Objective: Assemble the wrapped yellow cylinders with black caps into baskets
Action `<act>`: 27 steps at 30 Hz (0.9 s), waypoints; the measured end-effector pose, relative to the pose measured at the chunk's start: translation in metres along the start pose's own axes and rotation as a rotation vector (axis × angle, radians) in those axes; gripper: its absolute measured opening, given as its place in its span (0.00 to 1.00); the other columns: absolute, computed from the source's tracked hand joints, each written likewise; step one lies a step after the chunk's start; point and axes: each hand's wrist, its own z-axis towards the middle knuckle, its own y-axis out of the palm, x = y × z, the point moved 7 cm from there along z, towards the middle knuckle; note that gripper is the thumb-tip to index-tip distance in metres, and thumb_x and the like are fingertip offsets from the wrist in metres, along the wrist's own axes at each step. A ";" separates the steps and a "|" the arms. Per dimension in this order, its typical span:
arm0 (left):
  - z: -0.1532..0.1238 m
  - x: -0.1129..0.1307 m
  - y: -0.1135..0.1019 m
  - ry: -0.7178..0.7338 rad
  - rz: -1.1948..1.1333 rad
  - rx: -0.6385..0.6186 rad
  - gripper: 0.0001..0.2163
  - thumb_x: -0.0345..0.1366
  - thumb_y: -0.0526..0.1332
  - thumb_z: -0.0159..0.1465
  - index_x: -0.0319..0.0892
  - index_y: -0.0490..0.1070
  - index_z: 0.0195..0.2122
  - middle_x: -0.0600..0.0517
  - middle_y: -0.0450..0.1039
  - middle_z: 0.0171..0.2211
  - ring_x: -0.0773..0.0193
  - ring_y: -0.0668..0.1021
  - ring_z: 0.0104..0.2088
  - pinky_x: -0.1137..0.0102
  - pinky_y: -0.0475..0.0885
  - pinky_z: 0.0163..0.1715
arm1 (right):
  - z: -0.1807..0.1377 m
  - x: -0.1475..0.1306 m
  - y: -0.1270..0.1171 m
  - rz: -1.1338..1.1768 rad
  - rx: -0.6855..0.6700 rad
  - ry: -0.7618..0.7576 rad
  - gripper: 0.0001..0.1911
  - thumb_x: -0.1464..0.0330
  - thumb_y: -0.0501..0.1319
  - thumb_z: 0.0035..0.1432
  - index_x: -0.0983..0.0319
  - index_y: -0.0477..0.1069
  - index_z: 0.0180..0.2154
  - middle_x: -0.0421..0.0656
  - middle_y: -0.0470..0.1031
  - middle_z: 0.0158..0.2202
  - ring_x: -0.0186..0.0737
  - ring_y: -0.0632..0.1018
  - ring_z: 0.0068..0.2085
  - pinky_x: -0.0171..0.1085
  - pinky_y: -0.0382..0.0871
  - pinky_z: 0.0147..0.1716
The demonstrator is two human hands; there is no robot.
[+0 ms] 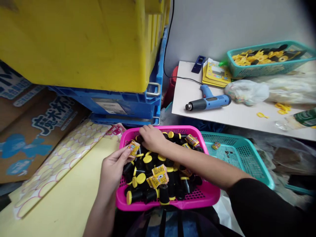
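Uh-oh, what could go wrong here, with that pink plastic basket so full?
With the right hand among the piled small black cylinders with yellow caps, one might roll over the rim of the pink plastic basket. The small yellow printed label pinched in the left hand might slip and drop among them.

A plain, pale grey wall (237, 23) closes off the far side, and in front of it on the right stands a white-topped table (238, 113), with a red container (172, 87) partly hidden beside its left edge and a black cord (184, 78) running down along the wall and onto the top. At left, a large yellow plastic crate (74, 42) sits on blue plastic crates (138, 107) with metal handles, next to a brown cardboard carton (14, 168) printed with Chinese characters. Soft, diffuse light spreads over the wall and tabletop.
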 end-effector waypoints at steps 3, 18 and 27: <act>-0.002 0.006 0.001 0.025 0.109 -0.066 0.19 0.48 0.73 0.51 0.40 0.82 0.39 0.48 0.84 0.32 0.62 0.81 0.29 0.68 0.79 0.36 | -0.020 0.019 -0.014 0.407 0.011 0.062 0.20 0.61 0.65 0.57 0.66 0.67 0.47 0.45 0.75 0.39 0.38 0.75 0.38 0.36 0.68 0.36; -0.013 0.010 0.024 0.057 0.140 -0.275 0.20 0.51 0.72 0.52 0.41 0.83 0.39 0.43 0.83 0.41 0.52 0.83 0.38 0.60 0.80 0.40 | -0.073 0.029 -0.033 1.420 -0.148 0.000 0.22 0.67 0.71 0.48 0.65 0.69 0.44 0.37 0.72 0.32 0.27 0.74 0.31 0.29 0.71 0.33; -0.015 0.004 0.038 -0.020 0.144 -0.334 0.22 0.50 0.71 0.52 0.42 0.81 0.44 0.45 0.82 0.43 0.53 0.83 0.40 0.63 0.81 0.39 | -0.076 0.029 -0.032 1.202 -0.051 -0.037 0.21 0.63 0.72 0.48 0.64 0.73 0.43 0.39 0.74 0.33 0.29 0.75 0.32 0.32 0.72 0.36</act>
